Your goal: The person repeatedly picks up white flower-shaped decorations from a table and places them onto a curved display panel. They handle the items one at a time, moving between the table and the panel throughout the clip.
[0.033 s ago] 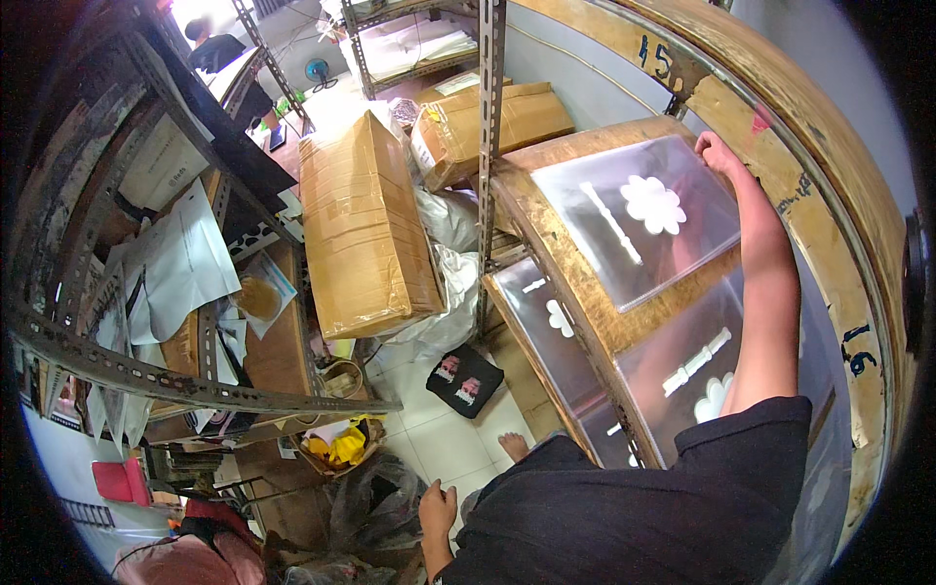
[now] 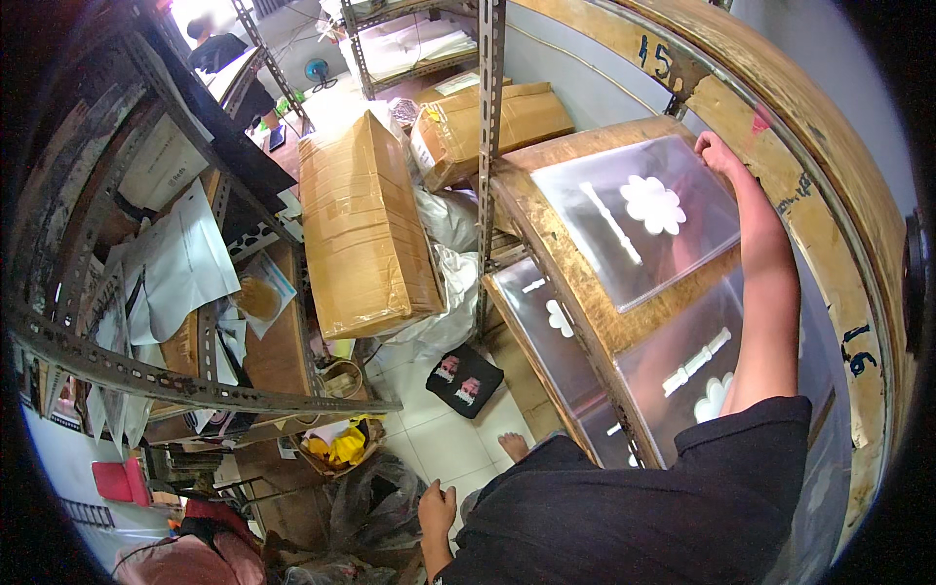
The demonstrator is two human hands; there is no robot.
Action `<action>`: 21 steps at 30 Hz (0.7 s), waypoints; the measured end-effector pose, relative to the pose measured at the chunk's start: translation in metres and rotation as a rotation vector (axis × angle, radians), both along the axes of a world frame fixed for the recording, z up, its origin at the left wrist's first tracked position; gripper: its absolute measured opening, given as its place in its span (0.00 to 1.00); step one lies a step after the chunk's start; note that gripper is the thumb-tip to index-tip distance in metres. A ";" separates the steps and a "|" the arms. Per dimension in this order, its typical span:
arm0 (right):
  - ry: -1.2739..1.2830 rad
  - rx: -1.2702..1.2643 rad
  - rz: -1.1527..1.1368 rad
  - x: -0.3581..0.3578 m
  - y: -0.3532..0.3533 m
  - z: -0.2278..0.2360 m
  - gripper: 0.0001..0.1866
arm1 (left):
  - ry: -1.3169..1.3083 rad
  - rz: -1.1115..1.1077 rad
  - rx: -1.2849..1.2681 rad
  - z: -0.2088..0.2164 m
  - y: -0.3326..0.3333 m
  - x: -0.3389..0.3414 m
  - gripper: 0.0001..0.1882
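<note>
My right hand (image 2: 717, 154) reaches out to the far right corner of a glossy, see-through plastic sheet (image 2: 595, 234). Its fingers are closed at the sheet's edge. A white flower shape and a long white bar show on that sheet, which lies on a worn brown board (image 2: 546, 239). Under my right forearm is a second glossy sheet (image 2: 663, 341) with similar white shapes. My left hand (image 2: 438, 507) hangs low beside my body, fingers curled, with nothing seen in it. Closest to it is a dark plastic bag (image 2: 375, 502) on the floor.
Two taped cardboard boxes (image 2: 361, 234) stand ahead, beside a metal shelf post (image 2: 485, 195). A black folded cloth (image 2: 465, 381) lies on the tiles near my foot. Metal shelves with papers (image 2: 180, 263) line the left. A person (image 2: 219, 54) is far off at the upper left.
</note>
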State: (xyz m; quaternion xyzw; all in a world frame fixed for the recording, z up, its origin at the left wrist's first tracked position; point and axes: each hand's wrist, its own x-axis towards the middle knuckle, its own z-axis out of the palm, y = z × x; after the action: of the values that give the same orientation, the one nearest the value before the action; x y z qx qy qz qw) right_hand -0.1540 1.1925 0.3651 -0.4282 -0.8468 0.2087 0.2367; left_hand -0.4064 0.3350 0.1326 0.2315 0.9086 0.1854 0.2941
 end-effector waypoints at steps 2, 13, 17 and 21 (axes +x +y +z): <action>0.011 -0.023 -0.009 -0.002 0.006 -0.003 0.14 | -0.019 0.007 0.004 -0.001 0.002 -0.004 0.28; -0.236 0.618 -0.244 -0.018 -0.041 0.023 0.13 | 0.030 0.006 0.035 -0.003 -0.010 0.004 0.28; -0.085 0.373 -0.071 -0.054 -0.063 0.044 0.14 | -0.015 0.052 0.069 -0.015 -0.019 0.010 0.28; -0.061 0.100 0.205 -0.137 -0.151 0.079 0.13 | 0.014 0.107 0.090 -0.020 -0.040 0.023 0.27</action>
State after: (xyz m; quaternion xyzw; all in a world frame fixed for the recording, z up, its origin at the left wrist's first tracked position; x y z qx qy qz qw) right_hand -0.2908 1.0417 0.4443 -0.3330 -0.9024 0.1762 0.2093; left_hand -0.3829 0.2952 0.1128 0.1969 0.9125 0.2397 0.2668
